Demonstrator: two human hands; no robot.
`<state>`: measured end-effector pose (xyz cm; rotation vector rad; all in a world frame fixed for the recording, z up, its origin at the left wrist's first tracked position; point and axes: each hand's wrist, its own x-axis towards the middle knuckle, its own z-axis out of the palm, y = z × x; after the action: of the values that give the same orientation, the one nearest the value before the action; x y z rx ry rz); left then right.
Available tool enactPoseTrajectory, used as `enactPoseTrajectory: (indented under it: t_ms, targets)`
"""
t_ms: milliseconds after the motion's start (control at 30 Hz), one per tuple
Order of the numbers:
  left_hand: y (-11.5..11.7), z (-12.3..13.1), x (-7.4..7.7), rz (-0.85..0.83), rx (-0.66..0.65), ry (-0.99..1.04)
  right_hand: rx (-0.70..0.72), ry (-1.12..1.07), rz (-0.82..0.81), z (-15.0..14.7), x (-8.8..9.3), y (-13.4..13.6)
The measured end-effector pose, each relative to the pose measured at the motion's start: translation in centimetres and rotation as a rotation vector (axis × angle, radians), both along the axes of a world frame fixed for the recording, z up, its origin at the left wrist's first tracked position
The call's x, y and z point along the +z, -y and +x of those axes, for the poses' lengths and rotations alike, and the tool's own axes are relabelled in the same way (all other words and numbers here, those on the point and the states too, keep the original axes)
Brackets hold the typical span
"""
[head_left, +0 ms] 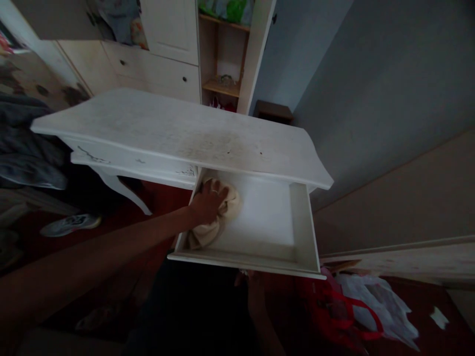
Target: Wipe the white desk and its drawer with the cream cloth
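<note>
A crumpled cream cloth (230, 201) lies against the left side of a pulled-out white drawer (265, 207). My left hand (208, 202) presses down on this cloth with its fingers bent into the folds, and a ring shows on one finger. Below the drawer's front panel, my right hand (254, 283) is closed around a small pale piece that looks like the drawer's knob (243, 272). The front edge partly hides those fingers. Above the drawer stretches the white tabletop (156, 118), with dark smudges near its middle.
A white cabinet (166, 29) with an open shelf section stands behind the table. Dark clothing (29, 143) is heaped at the left, above a shoe (70, 225). On the floor at right lie a red bag (334, 311) and a white plastic bag (382, 301). A grey wall (401, 89) runs along the right.
</note>
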<state>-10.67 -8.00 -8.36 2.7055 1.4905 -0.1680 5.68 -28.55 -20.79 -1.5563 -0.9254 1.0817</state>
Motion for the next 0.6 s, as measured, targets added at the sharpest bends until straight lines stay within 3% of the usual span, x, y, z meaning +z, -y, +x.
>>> enactPoseTrajectory:
  t_ms: [100, 300, 433, 600]
  targets:
    - [-0.6, 1.5, -0.1, 0.042, 0.168, -0.005, -0.027, -0.003, -0.02, -0.1, -0.5, 0.1]
    - [-2.3, 3.4, -0.7, 0.066, 0.262, 0.069, -0.001, 0.076, 0.013, -0.2, -1.3, 0.2]
    - [-3.3, 4.9, -1.7, 0.093, 0.195, 0.141, -0.021, 0.051, 0.003, -0.4, -1.3, 0.1]
    - [-3.2, 9.2, -2.4, 0.138, 0.109, 0.222, -0.026, -0.013, -0.019, -0.6, -1.2, 0.2]
